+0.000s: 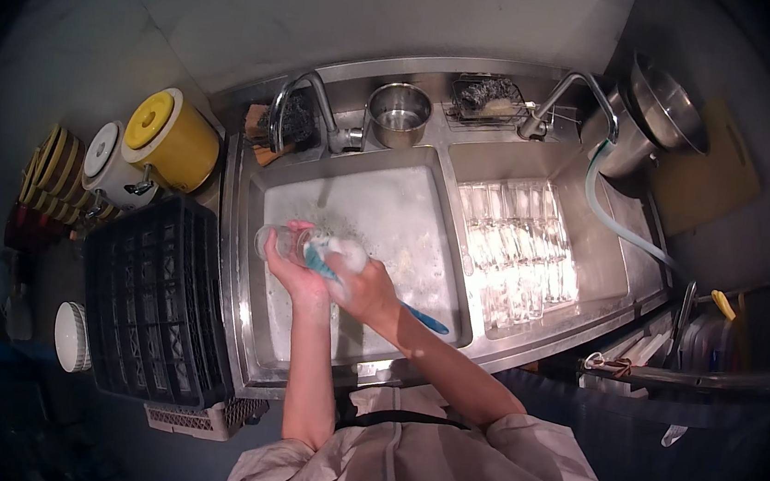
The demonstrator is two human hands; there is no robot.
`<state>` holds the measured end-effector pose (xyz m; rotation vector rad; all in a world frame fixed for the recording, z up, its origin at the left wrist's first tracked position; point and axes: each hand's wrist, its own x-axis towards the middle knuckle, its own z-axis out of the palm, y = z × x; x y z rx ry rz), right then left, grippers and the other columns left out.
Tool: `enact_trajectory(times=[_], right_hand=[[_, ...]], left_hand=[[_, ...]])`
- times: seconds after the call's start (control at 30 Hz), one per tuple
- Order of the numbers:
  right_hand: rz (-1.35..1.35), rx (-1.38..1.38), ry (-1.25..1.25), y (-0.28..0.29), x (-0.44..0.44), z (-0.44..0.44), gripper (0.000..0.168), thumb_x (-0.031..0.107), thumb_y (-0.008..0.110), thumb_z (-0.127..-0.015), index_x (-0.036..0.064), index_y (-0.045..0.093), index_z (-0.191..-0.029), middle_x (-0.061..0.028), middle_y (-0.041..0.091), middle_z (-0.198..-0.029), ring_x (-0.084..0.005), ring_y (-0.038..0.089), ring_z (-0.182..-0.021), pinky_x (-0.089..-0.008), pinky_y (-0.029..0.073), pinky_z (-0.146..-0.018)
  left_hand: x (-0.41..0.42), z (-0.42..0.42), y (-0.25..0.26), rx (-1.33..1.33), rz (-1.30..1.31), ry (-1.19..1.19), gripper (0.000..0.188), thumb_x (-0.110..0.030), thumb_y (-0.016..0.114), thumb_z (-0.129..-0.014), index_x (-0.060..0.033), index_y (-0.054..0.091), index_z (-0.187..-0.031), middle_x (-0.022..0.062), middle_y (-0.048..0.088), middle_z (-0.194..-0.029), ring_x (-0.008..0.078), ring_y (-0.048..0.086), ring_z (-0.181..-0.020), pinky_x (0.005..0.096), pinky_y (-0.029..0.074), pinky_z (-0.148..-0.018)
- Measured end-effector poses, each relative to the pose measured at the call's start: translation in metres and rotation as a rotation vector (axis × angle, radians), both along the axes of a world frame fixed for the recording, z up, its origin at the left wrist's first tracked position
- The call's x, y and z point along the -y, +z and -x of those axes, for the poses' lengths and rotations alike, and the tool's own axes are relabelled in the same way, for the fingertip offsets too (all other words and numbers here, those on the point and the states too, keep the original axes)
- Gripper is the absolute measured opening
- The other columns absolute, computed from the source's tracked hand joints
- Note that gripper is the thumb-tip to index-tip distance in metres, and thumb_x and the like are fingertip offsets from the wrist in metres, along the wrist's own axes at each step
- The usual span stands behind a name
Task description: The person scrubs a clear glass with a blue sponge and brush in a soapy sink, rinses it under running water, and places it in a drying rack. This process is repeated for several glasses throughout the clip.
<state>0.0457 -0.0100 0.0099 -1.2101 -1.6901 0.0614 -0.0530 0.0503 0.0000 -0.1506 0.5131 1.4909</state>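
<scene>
My left hand point(292, 270) is wrapped around a clear drinking glass point(264, 241), which is tilted on its side above the left sink basin point(247, 297). My right hand point(363, 284) grips a blue scrubber point(319, 260) covered in white foam point(349, 254) and presses it to the end of the glass. A blue handle point(427, 319) shows beyond my right forearm; the arm hides whether it joins the scrubber. Cloudy, sudsy water point(394, 220) fills the basin below both hands.
Rows of clear glasses point(520, 243) lie in the right basin. Two faucets point(322, 99), one with a hose point(598, 191), and a steel pot point(398, 113) stand behind. Stacked dark plastic crates point(150, 301) flank the left side, below a yellow drink dispenser point(182, 144).
</scene>
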Motion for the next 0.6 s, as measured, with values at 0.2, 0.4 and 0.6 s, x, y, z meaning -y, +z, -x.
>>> enact_trajectory(times=[0.2,0.4,0.6], right_hand=[[0.135,0.043,0.029,0.007,-0.003,-0.005,0.026,0.016,0.063,-0.072,0.012,0.059,-0.098,-0.0153,0.062,-0.067,-0.0355,0.062,-0.061,-0.0426,0.053,-0.057],[0.216,0.067,0.047,0.003,0.003,-0.010,0.027,0.016,0.061,-0.074,0.014,0.059,-0.101,-0.0160,0.063,-0.072,-0.0364,0.062,-0.065,-0.0451,0.052,-0.057],[0.217,-0.128,0.008,0.001,0.007,-0.010,0.018,0.017,0.064,-0.075,0.009,0.060,-0.091,-0.0171,0.062,-0.074,-0.0369,0.062,-0.064,-0.0427,0.051,-0.055]], left_hand=[[0.004,0.000,0.020,-0.129,0.019,0.036,0.028,-0.029,0.061,-0.080,-0.0040,0.053,-0.090,0.0070,0.056,-0.084,0.0180,0.057,-0.081,0.0296,0.049,-0.076],[0.011,-0.001,0.017,-0.232,0.042,0.060,0.024,-0.029,0.059,-0.081,-0.0059,0.053,-0.086,0.0070,0.056,-0.082,0.0196,0.057,-0.081,0.0323,0.049,-0.075],[0.009,0.001,0.008,-0.377,0.013,0.070,0.025,-0.032,0.054,-0.083,-0.0073,0.052,-0.084,0.0071,0.056,-0.083,0.0207,0.056,-0.083,0.0350,0.048,-0.075]])
